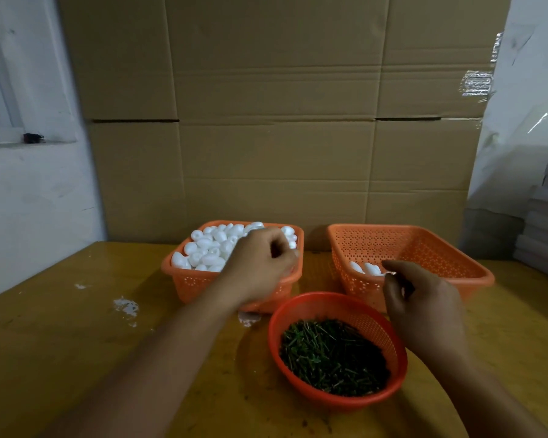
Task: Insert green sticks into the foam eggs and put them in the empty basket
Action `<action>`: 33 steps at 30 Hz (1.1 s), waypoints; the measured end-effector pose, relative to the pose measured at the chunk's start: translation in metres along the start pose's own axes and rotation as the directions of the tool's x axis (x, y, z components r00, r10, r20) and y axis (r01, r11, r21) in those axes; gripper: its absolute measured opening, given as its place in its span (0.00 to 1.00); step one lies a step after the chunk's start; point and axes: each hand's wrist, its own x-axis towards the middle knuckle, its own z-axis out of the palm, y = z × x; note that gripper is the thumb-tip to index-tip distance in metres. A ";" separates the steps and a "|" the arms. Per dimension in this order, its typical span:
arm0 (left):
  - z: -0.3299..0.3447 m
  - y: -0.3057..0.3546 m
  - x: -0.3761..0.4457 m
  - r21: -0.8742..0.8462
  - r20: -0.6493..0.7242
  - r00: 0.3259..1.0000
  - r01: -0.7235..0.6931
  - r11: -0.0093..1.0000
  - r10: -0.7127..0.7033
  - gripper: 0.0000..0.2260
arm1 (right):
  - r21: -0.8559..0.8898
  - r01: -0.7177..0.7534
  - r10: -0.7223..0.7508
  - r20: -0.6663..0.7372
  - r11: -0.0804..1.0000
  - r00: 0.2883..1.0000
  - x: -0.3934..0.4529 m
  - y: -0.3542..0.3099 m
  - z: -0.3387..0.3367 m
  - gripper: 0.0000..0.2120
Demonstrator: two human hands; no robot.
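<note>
Hundreds of green sticks (332, 355) heaped in round red basket (389, 336), nearest on yellow worktop (76, 343). Short, thin, dark green, tangled; probably stiff and nearly weightless, likely best pinched near one end so free tip can push into foam.

Right hand (424, 311) just above and beyond stick basket, at near rim of right orange basket (424, 245); fingers curled, thumb and forefinger close together, contents of grip too small to tell, possibly one stick.

Two or so foam eggs (366, 268) lying at near left corner of that right basket, otherwise mostly bare mesh; sticks in them not discernible.

Left hand (263, 263) over left orange basket (184, 282), fingers curled down at pile of white foam eggs (209, 248); egg inside grip hidden, cannot tell.

Eggs small, smooth, matte white, oval, filling left basket to rim. Probably very light, soft enough to dent or crumble, so gentle hold round the middle, blunt end free for stick. White crumbs (125, 306) on worktop left of basket hint at shedding.

Behind: cardboard boxes (276, 121) stacked as wall.
</note>
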 end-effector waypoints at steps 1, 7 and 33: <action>-0.007 -0.005 0.007 0.061 -0.003 1.000 0.014 0.998 -0.013 0.06 | 0.026 0.009 -0.010 0.038 1.000 0.999 -0.003 -0.004 -0.001 0.12; -0.028 -0.033 0.053 0.585 0.173 0.959 0.084 0.806 -0.226 0.07 | 0.104 0.145 -0.162 0.177 0.984 0.971 -0.017 -0.028 -0.003 0.10; -0.013 -0.068 0.083 0.833 0.131 0.926 0.091 0.546 -0.354 0.25 | 0.145 0.126 -0.164 0.289 0.981 0.943 -0.028 -0.044 -0.011 0.10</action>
